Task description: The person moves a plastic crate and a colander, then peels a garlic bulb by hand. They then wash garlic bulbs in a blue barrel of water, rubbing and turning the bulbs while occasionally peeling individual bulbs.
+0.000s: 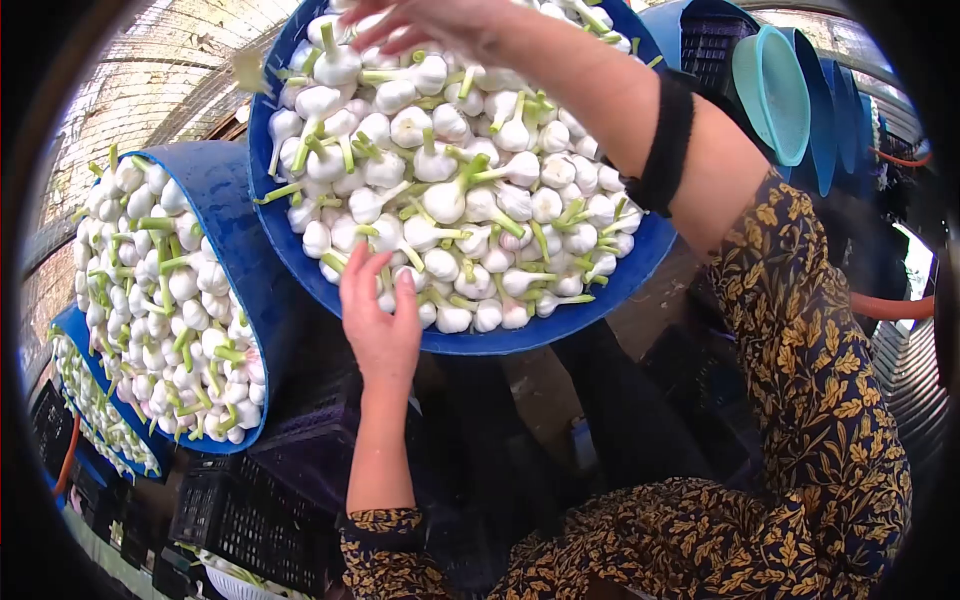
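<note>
Many white garlic bulbs (pixel 450 200) with short green stems fill a round blue tub (pixel 470 342) in front of me. My left hand (pixel 382 315) is at the tub's near left rim, over the bulbs, its fingers bent around a bulb at the edge. At the top of the view my right hand (pixel 425 25) reaches across the far left part of the bulbs, its fingers apart and slightly blurred. Something pale and blurred (pixel 250 72) is in the air just outside the tub's left rim.
A second blue tub (pixel 225 200) heaped with garlic stands at the left, a third (pixel 140 440) lower left. Black crates (pixel 245 520) lie below them. At the upper right are a turquoise basket (pixel 778 95), blue containers and an orange hose (pixel 890 305).
</note>
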Demonstrator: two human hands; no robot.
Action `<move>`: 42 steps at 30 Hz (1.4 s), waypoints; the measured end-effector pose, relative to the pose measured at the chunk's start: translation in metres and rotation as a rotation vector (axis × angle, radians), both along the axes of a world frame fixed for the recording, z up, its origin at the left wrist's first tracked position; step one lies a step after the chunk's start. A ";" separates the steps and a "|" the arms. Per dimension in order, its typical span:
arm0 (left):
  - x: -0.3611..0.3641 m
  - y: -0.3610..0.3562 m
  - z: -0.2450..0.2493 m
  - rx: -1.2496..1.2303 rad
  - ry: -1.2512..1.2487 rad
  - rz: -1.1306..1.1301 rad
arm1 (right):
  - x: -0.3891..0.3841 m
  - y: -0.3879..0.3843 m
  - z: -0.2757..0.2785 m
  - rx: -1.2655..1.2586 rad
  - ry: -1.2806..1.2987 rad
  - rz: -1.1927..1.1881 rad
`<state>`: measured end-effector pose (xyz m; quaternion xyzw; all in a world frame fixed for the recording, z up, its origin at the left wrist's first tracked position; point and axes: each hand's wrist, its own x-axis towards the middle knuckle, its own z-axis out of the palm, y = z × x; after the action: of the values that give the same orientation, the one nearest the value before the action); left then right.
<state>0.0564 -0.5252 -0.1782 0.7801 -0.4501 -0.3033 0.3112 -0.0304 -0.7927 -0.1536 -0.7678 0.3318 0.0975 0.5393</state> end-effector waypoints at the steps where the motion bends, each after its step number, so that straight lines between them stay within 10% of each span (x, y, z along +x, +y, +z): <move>1: -0.012 0.003 -0.003 -0.006 0.002 -0.033 | -0.019 -0.007 -0.003 -0.124 0.015 -0.098; 6: -0.051 -0.006 -0.008 -0.010 0.027 -0.189 | -0.160 0.031 -0.026 -0.540 0.393 -0.200; 14: -0.087 -0.030 -0.014 -0.022 0.161 -0.200 | -0.198 0.089 -0.077 -0.114 0.287 -0.716; 20: -0.104 -0.033 -0.013 -0.035 0.196 -0.197 | -0.192 0.066 -0.062 -0.293 0.416 -0.239; 22: -0.096 -0.032 -0.013 -0.028 0.183 -0.188 | -0.186 0.029 -0.038 0.102 0.335 -0.098; 25: -0.075 -0.032 -0.009 -0.055 -0.139 -0.162 | -0.182 -0.031 0.002 0.345 0.042 -0.380; 28: -0.057 -0.029 -0.017 0.121 -0.354 -0.158 | -0.218 -0.063 -0.023 -0.164 -0.094 -0.841; 30: -0.068 -0.026 -0.029 0.246 -0.424 -0.221 | -0.219 0.019 -0.039 -0.628 0.127 -0.399; 33: -0.084 -0.016 -0.066 0.316 -0.441 -0.266 | -0.220 0.102 -0.066 -0.665 0.532 -0.057; 42: -0.059 -0.038 -0.092 0.427 -0.205 -0.425 | -0.196 0.105 -0.079 -0.550 0.700 -0.067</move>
<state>-0.0029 -0.5632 -0.2700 0.7427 -0.5585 -0.3688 0.0231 -0.2262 -0.6882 -0.2327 -0.7923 0.5326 0.2421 0.1732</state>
